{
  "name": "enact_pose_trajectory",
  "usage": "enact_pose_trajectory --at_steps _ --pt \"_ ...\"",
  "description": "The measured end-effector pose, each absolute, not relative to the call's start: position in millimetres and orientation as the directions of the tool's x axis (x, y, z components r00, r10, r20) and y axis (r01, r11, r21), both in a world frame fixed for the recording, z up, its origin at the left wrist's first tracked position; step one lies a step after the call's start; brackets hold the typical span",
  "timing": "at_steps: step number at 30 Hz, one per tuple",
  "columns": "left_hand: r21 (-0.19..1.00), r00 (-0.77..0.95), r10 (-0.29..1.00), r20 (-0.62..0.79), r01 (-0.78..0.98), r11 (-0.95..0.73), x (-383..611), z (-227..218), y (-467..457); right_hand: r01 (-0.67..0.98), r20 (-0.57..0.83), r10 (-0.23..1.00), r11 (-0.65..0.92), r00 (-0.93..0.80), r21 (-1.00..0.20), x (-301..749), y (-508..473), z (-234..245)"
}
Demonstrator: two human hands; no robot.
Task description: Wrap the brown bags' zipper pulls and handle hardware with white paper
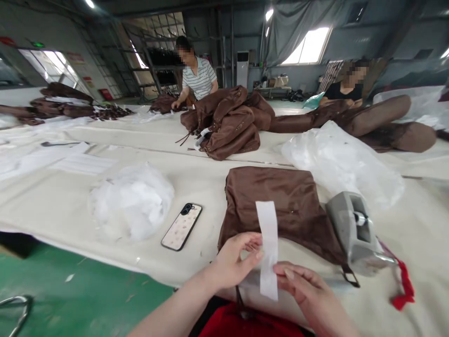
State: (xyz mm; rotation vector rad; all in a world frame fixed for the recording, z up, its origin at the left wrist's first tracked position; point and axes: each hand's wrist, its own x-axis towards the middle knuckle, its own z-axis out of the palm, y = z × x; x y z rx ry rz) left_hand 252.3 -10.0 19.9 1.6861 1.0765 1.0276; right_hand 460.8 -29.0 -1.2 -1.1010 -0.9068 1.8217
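Observation:
A long white strip [268, 250] stands nearly upright in front of me, above the table's near edge. My left hand [238, 257] has its curled fingers and thumb at the strip's left edge. On the other side, my right hand [301, 281] pinches the right edge, lower down, between thumb and fingers. Just behind the strip, a brown bag [277, 187] lies flat on the pale table cover. Its lower right corner carries a strap end with a metal ring [351, 277]. Beside the bag sits a grey tape dispenser [351, 229], with a red ribbon [403, 288] near it.
Left of the bag lie a phone [182, 226] and a crumpled clear plastic bag [131, 201]. More plastic [343, 159] rests behind the dispenser. Brown bags [228, 121] are heaped farther back. Two people, one in a striped shirt [199, 77], are across the table. Green floor [87, 285] shows lower left.

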Motion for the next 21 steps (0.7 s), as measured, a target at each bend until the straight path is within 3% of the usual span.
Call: enact_pose_trajectory --at_steps 3,8,12,15,18,21 --pt "0.996 0.191 0.98 0.057 0.059 -0.07 251 6 -15 -0.165 -0.374 0.85 -0.457 -0.371 -0.874 449 -41 -9" --pt "0.998 -0.185 0.982 0.043 0.048 -0.035 238 -8 -20 -0.022 -0.389 0.721 -0.488 -0.574 -0.872 423 -59 -21" --pt "0.999 -0.294 0.955 0.042 0.031 -0.035 221 -2 -32 0.179 -0.267 0.666 -0.2 -0.696 -0.963 404 -62 -9" --pt "0.998 -0.355 0.935 0.007 -0.053 -0.028 198 8 -41 0.188 -0.173 0.754 -0.067 -0.633 -0.98 401 -49 0" --pt "0.997 -0.343 0.939 -0.031 -0.081 0.003 172 15 -52 0.118 -0.273 0.848 -0.246 -0.454 -0.962 399 -28 -2" --pt "0.996 -0.312 0.947 -0.081 -0.063 0.064 154 16 -62 0.07 -0.406 0.784 -0.425 -0.47 -0.902 388 -13 -6"
